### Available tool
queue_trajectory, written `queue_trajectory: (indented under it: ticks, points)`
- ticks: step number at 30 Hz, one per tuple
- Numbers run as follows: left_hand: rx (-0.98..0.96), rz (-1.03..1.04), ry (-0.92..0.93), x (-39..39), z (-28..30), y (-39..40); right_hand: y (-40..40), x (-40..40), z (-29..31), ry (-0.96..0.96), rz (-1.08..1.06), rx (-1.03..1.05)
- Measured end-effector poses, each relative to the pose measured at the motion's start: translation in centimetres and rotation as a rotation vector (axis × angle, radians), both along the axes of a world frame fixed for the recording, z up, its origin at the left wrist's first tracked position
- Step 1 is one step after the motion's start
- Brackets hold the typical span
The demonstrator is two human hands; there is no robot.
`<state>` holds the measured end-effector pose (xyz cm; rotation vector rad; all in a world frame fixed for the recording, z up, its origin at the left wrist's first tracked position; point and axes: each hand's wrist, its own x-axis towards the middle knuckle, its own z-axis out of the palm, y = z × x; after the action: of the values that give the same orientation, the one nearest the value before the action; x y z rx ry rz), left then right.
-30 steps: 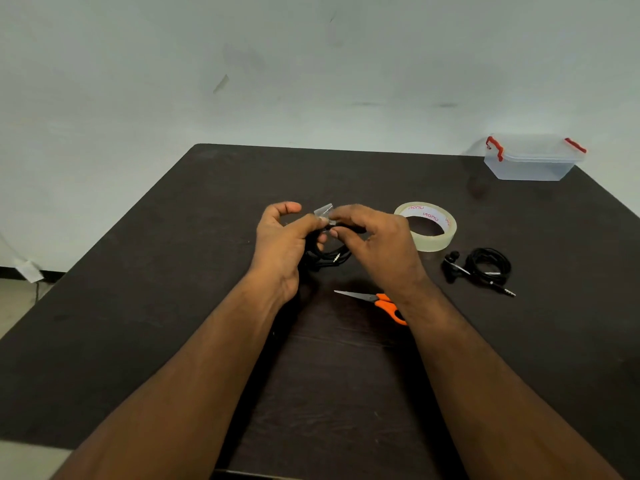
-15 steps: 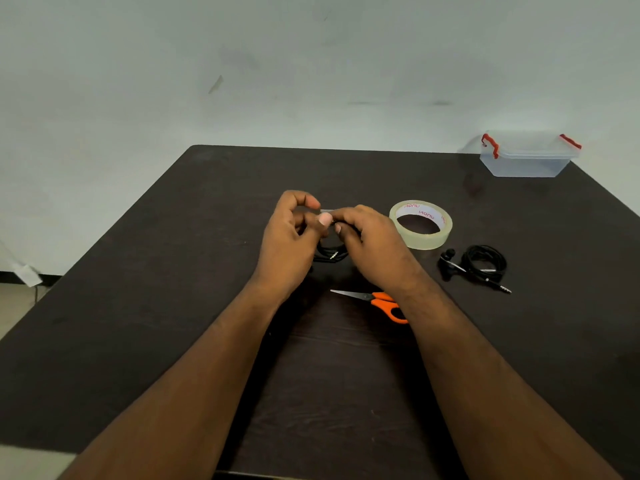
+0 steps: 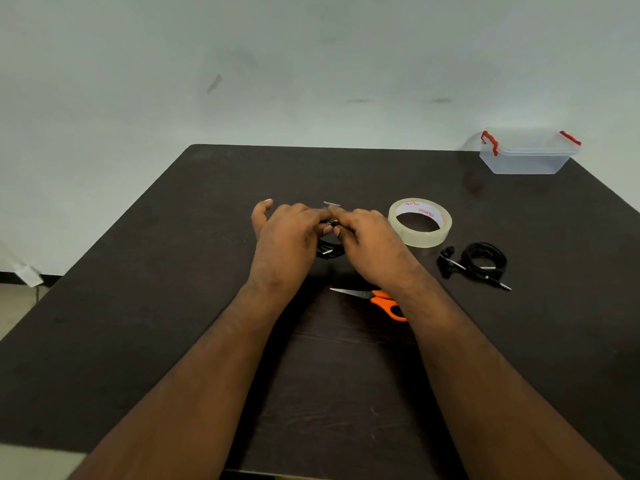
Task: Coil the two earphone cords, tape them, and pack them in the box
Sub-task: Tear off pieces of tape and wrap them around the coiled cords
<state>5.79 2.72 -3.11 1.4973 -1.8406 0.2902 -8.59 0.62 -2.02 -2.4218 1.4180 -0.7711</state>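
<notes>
Plain indoor room, prob. a bare workroom/office: dark wood-grain tabletop point(image 3: 173, 306) pushed vs. scuffed pale wall point(image 3: 311, 64), light floor point(image 3: 17, 306) at left edge w/ dark skirting.

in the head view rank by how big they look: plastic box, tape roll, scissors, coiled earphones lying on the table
1. plastic box, though farthest away
2. tape roll and coiled earphones: too alike to rank
3. scissors, partly hidden by the right arm, so unsure
</notes>
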Motion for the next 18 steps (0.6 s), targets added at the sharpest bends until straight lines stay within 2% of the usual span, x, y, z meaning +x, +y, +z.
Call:
queue_trajectory:
  ticks: [4,9,11,13,15,18]
  points:
    - [0.009,0.049,-0.053,-0.4,-0.1,-0.2,-0.1,0.0,0.0,-0.006,0.012,-0.015]
    - [0.151,0.082,-0.122,-0.4,0.4,0.0,0.0,-0.3,0.1,0.019,0.012,-0.006]
    - [0.209,0.084,-0.093,-0.3,0.4,0.1,0.1,-0.3,0.2,-0.009,0.018,-0.005]
    - [0.343,0.061,0.079,-0.1,0.5,0.0,0.3,-0.3,0.5,-0.074,0.013,0.001]
    - [0.473,-0.017,0.331,0.1,0.1,-0.1,0.4,-0.4,1.0,-0.105,0.018,-0.007]
    - [0.521,-0.187,0.657,0.6,0.3,0.0,0.7,-0.5,1.6,-0.125,0.05,0.006]
